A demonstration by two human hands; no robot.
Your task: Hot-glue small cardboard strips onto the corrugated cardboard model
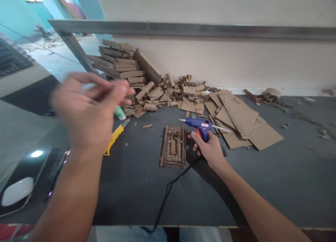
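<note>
Right hand [210, 150] has the glue gun [197, 123] gripped, the cardboard panel [173, 147] lies just left of that grip, and the left hand [88, 111]'s a raised blur, can't tell if it's pinching anything.

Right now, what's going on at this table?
A person's right hand grips a blue glue gun, its nozzle near the far edge of a layered cardboard panel lying on the dark table. The left hand is raised and blurred; whether it holds anything is unclear. Cardboard scraps lie heaped behind.
</note>
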